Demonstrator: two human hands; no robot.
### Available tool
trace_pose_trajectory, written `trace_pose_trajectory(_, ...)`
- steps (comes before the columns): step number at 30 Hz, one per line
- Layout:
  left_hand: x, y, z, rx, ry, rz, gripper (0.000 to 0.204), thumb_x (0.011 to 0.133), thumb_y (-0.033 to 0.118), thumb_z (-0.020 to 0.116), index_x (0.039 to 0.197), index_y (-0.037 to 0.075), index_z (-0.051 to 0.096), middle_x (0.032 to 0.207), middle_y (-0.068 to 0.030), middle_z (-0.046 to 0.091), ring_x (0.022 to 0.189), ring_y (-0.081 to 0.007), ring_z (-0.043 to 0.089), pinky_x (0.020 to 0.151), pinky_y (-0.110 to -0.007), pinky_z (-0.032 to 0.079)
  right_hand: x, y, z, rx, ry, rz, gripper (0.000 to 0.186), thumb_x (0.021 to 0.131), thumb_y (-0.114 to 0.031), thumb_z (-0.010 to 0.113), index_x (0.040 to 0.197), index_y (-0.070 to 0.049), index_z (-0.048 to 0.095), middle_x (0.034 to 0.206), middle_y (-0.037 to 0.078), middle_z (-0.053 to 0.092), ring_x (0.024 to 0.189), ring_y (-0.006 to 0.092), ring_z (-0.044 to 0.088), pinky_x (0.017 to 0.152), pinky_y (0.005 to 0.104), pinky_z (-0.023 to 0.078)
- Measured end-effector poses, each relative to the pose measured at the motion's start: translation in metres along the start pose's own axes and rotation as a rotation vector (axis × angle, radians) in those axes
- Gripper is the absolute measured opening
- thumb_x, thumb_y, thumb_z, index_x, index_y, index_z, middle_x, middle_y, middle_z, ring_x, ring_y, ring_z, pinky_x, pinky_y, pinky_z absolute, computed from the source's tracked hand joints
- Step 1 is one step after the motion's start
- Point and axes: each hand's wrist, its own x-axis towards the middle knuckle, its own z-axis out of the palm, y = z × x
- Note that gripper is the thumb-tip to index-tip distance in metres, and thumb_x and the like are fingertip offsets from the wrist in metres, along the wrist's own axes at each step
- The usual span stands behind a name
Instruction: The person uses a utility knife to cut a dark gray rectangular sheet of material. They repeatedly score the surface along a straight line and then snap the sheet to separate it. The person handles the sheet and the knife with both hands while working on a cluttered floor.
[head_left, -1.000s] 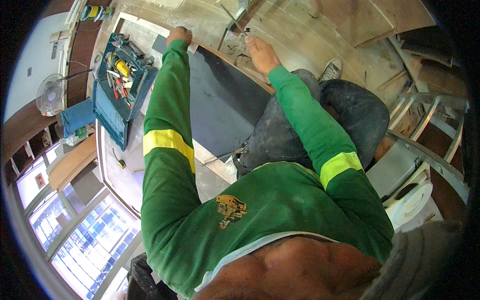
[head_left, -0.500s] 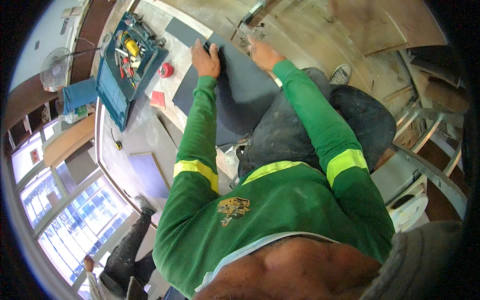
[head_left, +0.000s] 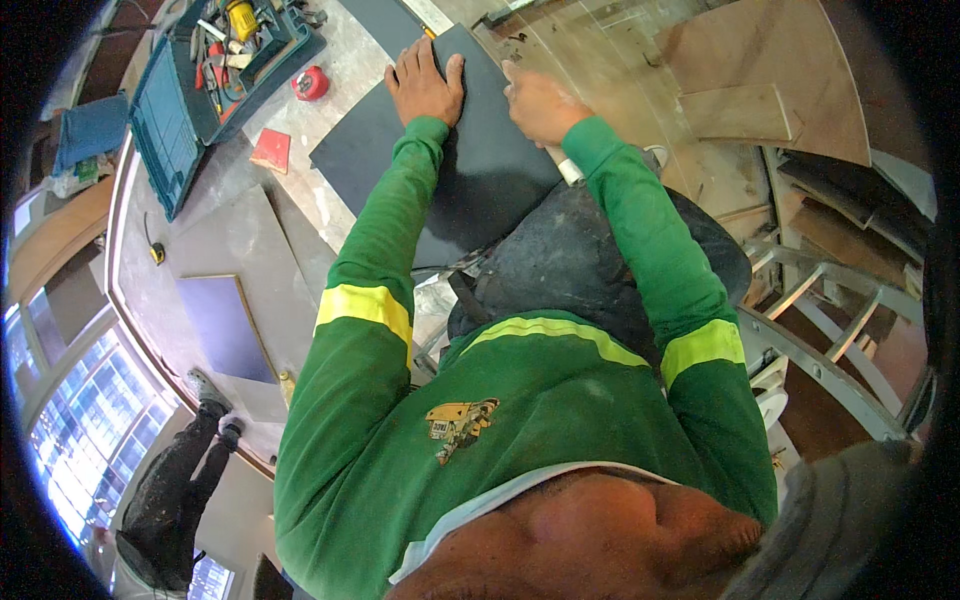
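The dark grey panel [head_left: 470,170] lies flat on the pale worktop [head_left: 200,250], one corner pointing away from the person and the near part running in under the green-sleeved forearms toward the lap. The left hand [head_left: 425,85] rests palm-down on the panel's far portion, fingers [head_left: 415,60] extended and slightly spread, flat against the surface — pressing on it, not gripping it. The right hand [head_left: 540,100] sits at the panel's right edge, just beside the left hand; its fingers are curled together into a loose fist, and whether something is enclosed in them cannot be told from this view. A whitish cylindrical object [head_left: 568,170] shows just below the right wrist, touching or close to the panel edge — contact unclear.

To the left of the panel, on the worktop: a small red square piece [head_left: 271,150], a red round tape measure [head_left: 310,83], and an open blue tool case [head_left: 215,70] holding assorted hand tools. A second, bluish-grey board [head_left: 228,328] lies nearer the person's left side, well apart from both hands. Plywood sheets [head_left: 760,80] lie on the floor to the right.
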Motion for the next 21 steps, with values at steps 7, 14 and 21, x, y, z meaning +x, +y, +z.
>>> trace_pose_trajectory(7,0.003,-0.001,-0.003,-0.012,-0.048,-0.019,0.065,0.103,0.052,0.05,0.15,0.006,0.047,0.151,-0.0133,0.052,0.146,-0.0337,0.04,0.124,-0.059,0.021,0.025,0.012,0.014,-0.067,-0.015,0.029,0.042,0.094,-0.012,0.054,0.131,0.008,0.058,0.105,0.028,0.073,0.078,0.0376,0.076,0.067,0.0468,0.061)
trace_pose_trajectory(14,0.003,0.003,0.001,-0.003,-0.044,-0.03,0.064,0.104,0.051,0.05,0.15,0.006,0.047,0.149,-0.0128,0.053,0.145,-0.0342,0.041,0.123,-0.06,0.022,0.08,0.111,0.022,0.131,-0.291,0.016,0.024,0.096,-0.011,0.054,0.091,0.006,0.07,0.072,0.016,0.071,0.056,0.0266,0.07,0.053,0.0455,0.057)
trace_pose_trajectory(21,0.006,0.003,0.003,-0.004,-0.011,-0.005,0.065,0.104,0.054,0.048,0.151,0.009,0.048,0.148,-0.0152,0.054,0.142,-0.0319,0.045,0.122,-0.058,0.023,0.063,0.079,0.015,-0.196,0.103,-0.666,0.032,0.104,-0.013,0.047,0.13,0.004,0.053,0.074,0.015,0.064,0.051,0.0218,0.064,0.046,0.0399,0.055)
